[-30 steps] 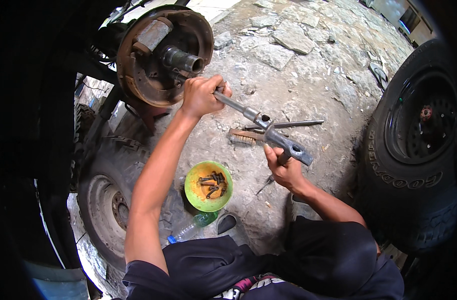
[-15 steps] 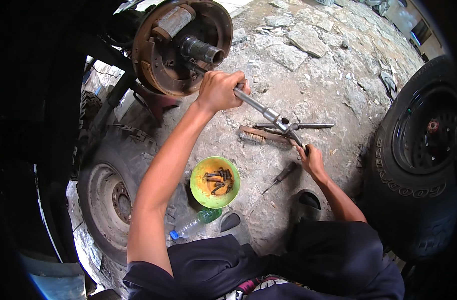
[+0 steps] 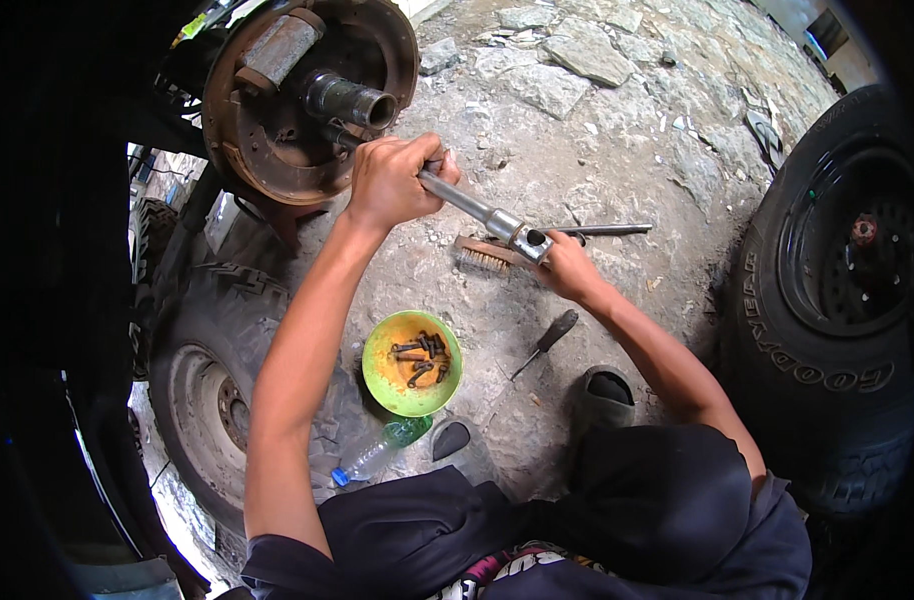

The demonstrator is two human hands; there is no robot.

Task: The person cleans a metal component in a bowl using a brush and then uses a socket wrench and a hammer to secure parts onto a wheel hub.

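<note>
My left hand (image 3: 395,180) is closed round the steel shaft of a long socket wrench (image 3: 467,203). The shaft's far end reaches to the rusty brake backing plate (image 3: 252,150), just below the greasy axle tube (image 3: 349,101); its contact there is hidden behind my hand. At the wrench's near head, my right hand (image 3: 569,268) is closed on the handle, which my fingers mostly cover. Below the right hand lies a wire brush (image 3: 485,256) with a wooden back. A steel bar (image 3: 617,229) rests on the ground just beyond.
A green bowl (image 3: 375,385) of rusty bolts stands on the dirt floor beside a plastic bottle (image 3: 382,452). A screwdriver (image 3: 549,335) lies right of the bowl. One wheel (image 3: 199,385) is at left; a big tyre (image 3: 767,330) stands at right. Flat stones (image 3: 587,60) lie beyond.
My right hand has swung up and leftward with the handle, nearer the wrench's head. My left hand keeps its hold on the shaft. The whole view has shifted slightly.
</note>
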